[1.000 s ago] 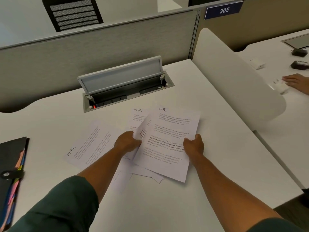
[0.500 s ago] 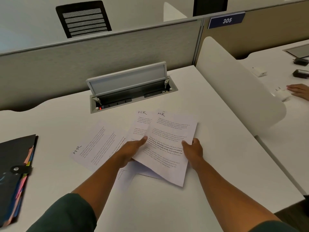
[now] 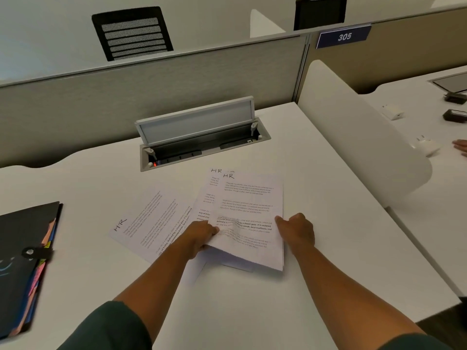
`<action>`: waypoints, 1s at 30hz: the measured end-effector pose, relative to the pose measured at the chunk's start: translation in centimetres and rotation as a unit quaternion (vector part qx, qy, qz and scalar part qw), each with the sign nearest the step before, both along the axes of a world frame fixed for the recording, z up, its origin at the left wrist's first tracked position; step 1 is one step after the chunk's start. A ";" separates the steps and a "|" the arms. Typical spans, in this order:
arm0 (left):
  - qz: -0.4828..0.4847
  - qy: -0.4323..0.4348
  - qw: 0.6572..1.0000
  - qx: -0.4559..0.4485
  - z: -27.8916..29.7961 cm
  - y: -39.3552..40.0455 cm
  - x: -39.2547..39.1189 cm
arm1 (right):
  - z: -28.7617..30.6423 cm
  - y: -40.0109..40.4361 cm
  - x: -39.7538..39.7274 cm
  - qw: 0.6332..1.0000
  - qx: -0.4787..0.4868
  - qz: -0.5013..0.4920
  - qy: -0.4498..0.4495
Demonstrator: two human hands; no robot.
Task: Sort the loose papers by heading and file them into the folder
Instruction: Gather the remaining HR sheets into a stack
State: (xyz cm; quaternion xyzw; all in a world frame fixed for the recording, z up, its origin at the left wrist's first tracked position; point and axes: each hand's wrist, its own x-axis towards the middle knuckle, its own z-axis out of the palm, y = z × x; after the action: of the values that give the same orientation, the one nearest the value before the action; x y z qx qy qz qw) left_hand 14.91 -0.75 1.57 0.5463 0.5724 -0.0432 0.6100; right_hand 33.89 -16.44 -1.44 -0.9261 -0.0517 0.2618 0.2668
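Observation:
A small stack of printed sheets headed "HR" (image 3: pixel 249 198) lies on the white desk (image 3: pixel 252 311) in front of me. My left hand (image 3: pixel 202 236) grips the stack's left edge, crumpling the top sheet a little. Against the right edge, my right hand (image 3: pixel 297 233) holds the stack with curled fingers. Another sheet headed "HR" (image 3: pixel 149 221) lies askew to the left, partly under my left forearm. A black expanding folder (image 3: pixel 22 261) with coloured tabs and a snap strap lies shut at the far left.
An open cable box (image 3: pixel 199 137) with a raised lid is sunk into the desk behind the papers. A white rounded divider (image 3: pixel 353 137) bounds the right side. Beyond it, another person's hand (image 3: pixel 461 146) and chargers lie on the neighbouring desk. A grey partition runs along the back.
The top sheet has slid left and squared onto the sheet beneath it. My left hand went from flat fingers to gripping the stack's left edge.

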 end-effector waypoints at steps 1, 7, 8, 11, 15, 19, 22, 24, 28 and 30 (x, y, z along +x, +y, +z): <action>-0.005 0.010 1.000 0.022 0.0 0.0 0.0 | 0.0 0.0 0.0 1.000 -0.018 0.009 -0.004; -0.097 0.025 0.987 0.124 -0.5 -0.2 -0.4 | 0.4 0.6 -0.3 0.999 -0.033 0.037 -0.011; -0.091 0.014 0.989 0.114 -0.6 -0.2 -0.4 | 0.5 0.6 -0.3 0.999 -0.029 0.039 -0.010; -0.048 -0.008 0.996 0.075 -0.4 -0.2 -0.6 | 0.3 0.6 0.2 0.999 -0.008 0.042 0.010; -0.021 -0.019 0.999 0.029 -0.3 0.1 -1.0 | -0.2 0.3 0.8 0.994 0.081 0.023 0.063; -0.020 -0.003 0.996 0.087 -1.3 1.0 -1.4 | 0.1 0.3 0.8 0.981 0.152 -0.003 0.118; 0.011 0.035 0.978 0.207 -1.8 1.6 -1.8 | 0.0 0.4 0.8 0.987 0.127 0.024 0.098; -0.002 0.074 0.959 0.275 -2.1 1.8 -2.0 | 0.0 0.4 0.8 0.990 0.110 0.033 0.078; -0.040 0.142 0.935 0.323 -2.5 1.7 -1.6 | 0.4 0.3 0.9 0.992 0.097 0.047 0.062; -0.042 0.155 0.931 0.329 -2.4 1.5 -1.1 | 0.4 0.4 1.1 0.992 0.101 0.050 0.064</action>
State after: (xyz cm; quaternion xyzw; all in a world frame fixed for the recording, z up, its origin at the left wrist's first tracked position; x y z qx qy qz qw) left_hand 13.81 0.79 -0.86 0.7265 0.6182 0.0374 0.2977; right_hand 34.99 -16.09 -1.01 -0.8719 -0.1073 0.3268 0.3486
